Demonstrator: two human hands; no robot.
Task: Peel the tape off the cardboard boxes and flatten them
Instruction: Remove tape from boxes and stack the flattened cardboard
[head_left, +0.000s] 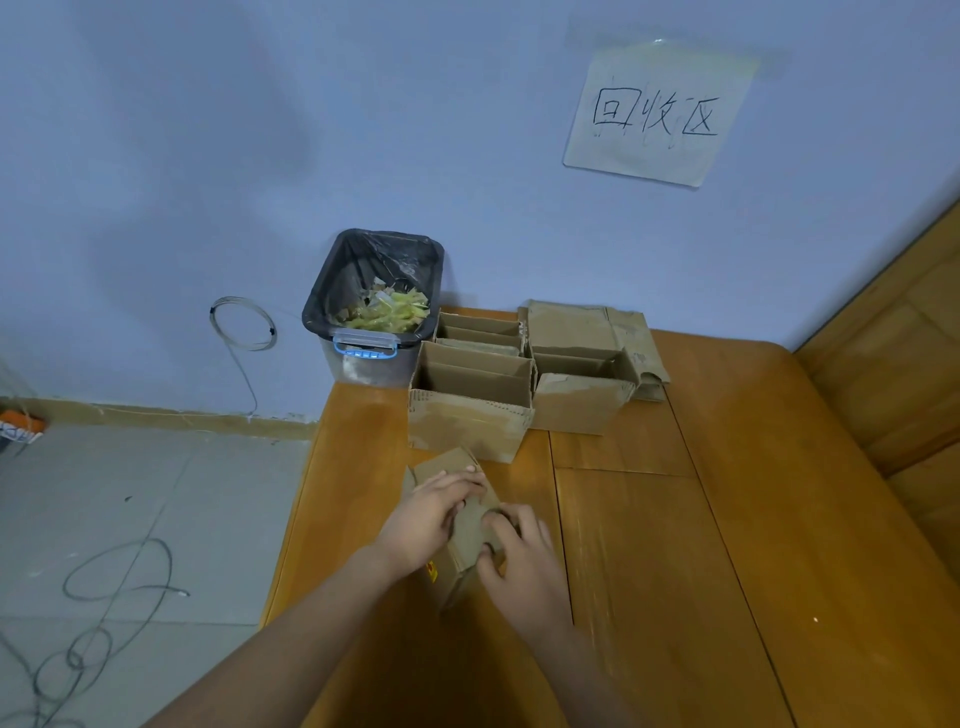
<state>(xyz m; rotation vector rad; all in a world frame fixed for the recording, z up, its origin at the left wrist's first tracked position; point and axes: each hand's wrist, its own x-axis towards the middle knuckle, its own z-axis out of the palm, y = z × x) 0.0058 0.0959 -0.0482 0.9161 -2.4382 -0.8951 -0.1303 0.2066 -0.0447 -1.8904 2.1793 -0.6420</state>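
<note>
A small cardboard box (464, 525) lies on the wooden table (675, 571) in front of me, with a yellow-red sticker on its near side. My left hand (428, 517) holds its left side, fingers curled over the top. My right hand (522, 558) grips its right edge with curled fingers. Whether tape sits between the fingers is hidden. Behind it stand three open cardboard boxes: one at front left (467, 421), one at front right (582, 400), one at the back (478, 330).
A bin (363, 358) lined with a black bag holds yellowish tape scraps at the table's far left corner. Flattened cardboard (628, 332) leans behind the boxes. A paper sign (657, 111) hangs on the wall. Wires lie on the floor (119, 566) left of the table.
</note>
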